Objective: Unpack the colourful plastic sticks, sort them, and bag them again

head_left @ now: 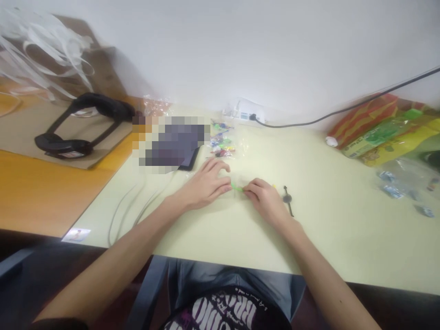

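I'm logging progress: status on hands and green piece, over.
Left hand and right hand pinching green piece from opposite sides. Dark piece beside right hand, not in between.

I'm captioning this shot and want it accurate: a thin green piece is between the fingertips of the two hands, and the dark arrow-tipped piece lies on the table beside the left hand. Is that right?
Not quite: the dark arrow-tipped piece lies on the table beside the right hand, not the left hand, as the head view shows.
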Demonstrator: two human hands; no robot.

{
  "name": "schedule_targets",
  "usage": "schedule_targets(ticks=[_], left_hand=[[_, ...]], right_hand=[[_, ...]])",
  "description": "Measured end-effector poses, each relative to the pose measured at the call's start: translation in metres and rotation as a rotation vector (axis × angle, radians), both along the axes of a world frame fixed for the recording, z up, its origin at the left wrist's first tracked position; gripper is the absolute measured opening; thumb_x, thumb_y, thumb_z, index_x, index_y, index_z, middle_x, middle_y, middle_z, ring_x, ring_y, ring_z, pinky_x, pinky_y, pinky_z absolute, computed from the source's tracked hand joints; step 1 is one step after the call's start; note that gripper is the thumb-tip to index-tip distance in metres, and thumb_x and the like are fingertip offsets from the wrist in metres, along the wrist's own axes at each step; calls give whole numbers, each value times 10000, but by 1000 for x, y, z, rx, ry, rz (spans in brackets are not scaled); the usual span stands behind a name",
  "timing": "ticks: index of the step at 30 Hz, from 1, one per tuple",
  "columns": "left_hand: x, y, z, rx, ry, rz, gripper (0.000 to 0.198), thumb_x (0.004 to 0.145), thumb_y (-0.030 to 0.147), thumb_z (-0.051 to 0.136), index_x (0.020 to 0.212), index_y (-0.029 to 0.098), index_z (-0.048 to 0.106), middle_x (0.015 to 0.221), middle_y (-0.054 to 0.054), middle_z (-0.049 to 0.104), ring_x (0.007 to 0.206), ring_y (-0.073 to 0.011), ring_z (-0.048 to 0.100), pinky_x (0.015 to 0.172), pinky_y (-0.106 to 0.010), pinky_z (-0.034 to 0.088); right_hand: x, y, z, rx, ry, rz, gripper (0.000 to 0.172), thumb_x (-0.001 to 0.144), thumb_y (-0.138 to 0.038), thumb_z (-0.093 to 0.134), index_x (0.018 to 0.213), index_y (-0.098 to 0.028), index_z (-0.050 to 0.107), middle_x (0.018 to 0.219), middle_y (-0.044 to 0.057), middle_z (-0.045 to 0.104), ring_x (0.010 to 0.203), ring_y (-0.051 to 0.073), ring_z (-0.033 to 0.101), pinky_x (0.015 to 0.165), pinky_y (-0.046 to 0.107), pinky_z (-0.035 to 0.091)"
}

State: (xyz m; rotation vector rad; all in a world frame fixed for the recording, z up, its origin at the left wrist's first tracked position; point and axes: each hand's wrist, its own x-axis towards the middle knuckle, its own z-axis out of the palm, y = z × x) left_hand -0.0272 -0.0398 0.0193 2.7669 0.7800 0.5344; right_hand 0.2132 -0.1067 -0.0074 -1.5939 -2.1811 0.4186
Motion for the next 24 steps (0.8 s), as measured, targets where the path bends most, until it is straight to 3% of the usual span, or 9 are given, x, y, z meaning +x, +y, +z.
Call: schedule_targets(ticks=[7, 12, 14, 16, 19, 24], left_hand=[[2, -2, -3, 4, -45, 60, 312, 1050, 404, 391, 952, 214, 618, 1176, -112, 521, 1216, -293, 448, 1155, -528, 351], [2, -2, -3, -23, -57, 34, 285, 1012, 482, 485, 1021, 225, 608, 1259, -119, 535, 1269, -313, 446, 1175, -566, 327], [-1, -2, -2, -32, -62, 2, 396, 923, 568, 621, 1146, 242, 605, 1371, -124, 512, 1359, -340, 404, 1219, -588, 273], [-8, -2, -4, -44, -58, -3, 655, 808, 627, 733, 1322, 262, 552, 1480, -128, 459, 1431, -368, 350, 1249, -598, 224], [-19, -2, -9, -75, -13, 41, 882, 762, 626, 774, 1493, 272, 427, 1504, -126, 461, 1436, -368, 369, 1261, -596, 189], [-24, 0, -15, -174, -3, 99, 896, 763, 552, 797, 1522, 280, 405, 1437, -89, 544, 1338, -337, 475, 1174, -505, 361]], right_hand=[[-3, 1, 0, -15, 20, 6, 205, 1019, -170, 499, 982, -196, 699, 1004, 79, 665, 948, 214, 636, 870, 326, 474], [-9, 2, 6, -39, -18, -11, 121, 995, -186, 568, 960, -194, 684, 995, 68, 657, 889, 201, 626, 791, 307, 457], [-10, 4, 8, -42, -38, -10, 137, 997, -171, 555, 941, -193, 677, 982, 67, 654, 895, 198, 628, 793, 304, 452], [-10, 5, 9, -41, -64, 5, 140, 996, -158, 546, 931, -189, 665, 976, 68, 652, 901, 199, 629, 797, 303, 451], [-9, 5, 11, -34, -118, 30, 132, 995, -145, 536, 925, -184, 641, 981, 74, 656, 905, 204, 626, 799, 304, 447], [-13, 8, 18, -37, -219, 20, 144, 1006, -147, 512, 916, -196, 613, 972, 83, 679, 882, 213, 643, 742, 299, 413]])
